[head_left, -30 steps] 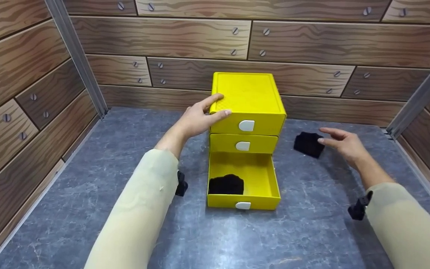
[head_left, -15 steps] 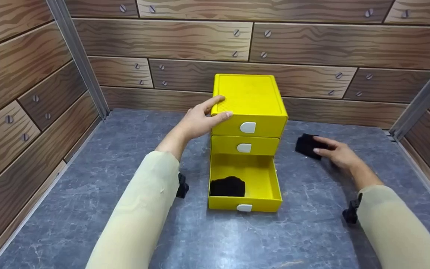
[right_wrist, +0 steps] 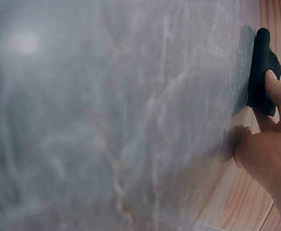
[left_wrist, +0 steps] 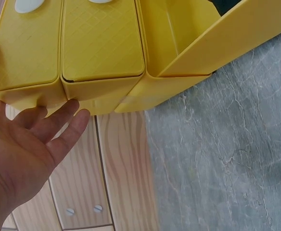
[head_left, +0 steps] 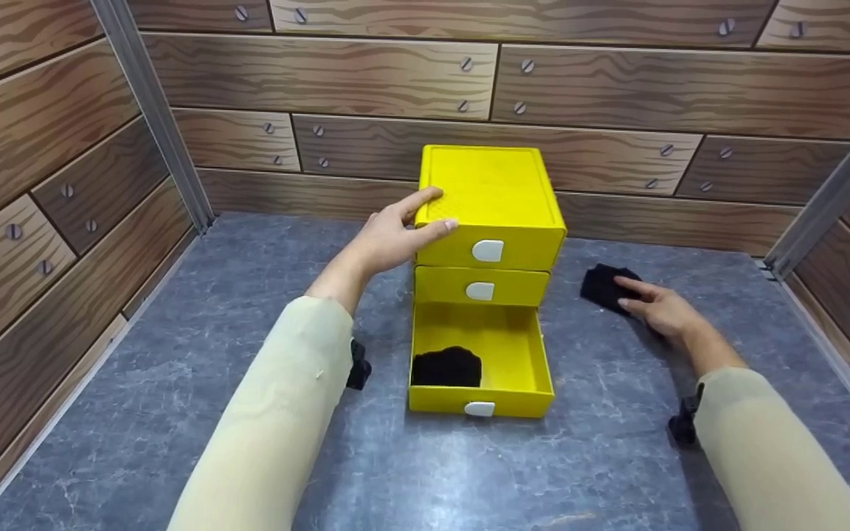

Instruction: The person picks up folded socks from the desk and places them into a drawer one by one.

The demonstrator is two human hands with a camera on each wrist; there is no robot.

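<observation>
A yellow drawer cabinet (head_left: 491,184) with white handles stands on the table. Its bottom drawer (head_left: 513,354) is pulled out, and a black folded cloth (head_left: 448,367) lies in the drawer's left side. My left hand (head_left: 388,236) rests on the cabinet's upper left front corner, thumb and index finger on top. In the left wrist view the other fingers (left_wrist: 66,130) lie against its side, loosely bent. To the right of the cabinet, my right hand (head_left: 665,313) pinches the near right edge of a second black folded cloth (head_left: 604,286) on the table. In the right wrist view its thumb (right_wrist: 275,84) presses that cloth.
The grey marbled table (head_left: 425,472) is closed in by wood-patterned walls (head_left: 322,74) at the back and sides. Close behind the cabinet runs the back wall. Metal corner posts (head_left: 152,110) stand at the back left and right.
My right hand has moved left and slightly down, from beside the black folded cloth onto it, and its fingers now meet the cloth. The left hand and the drawers stay as they were.
</observation>
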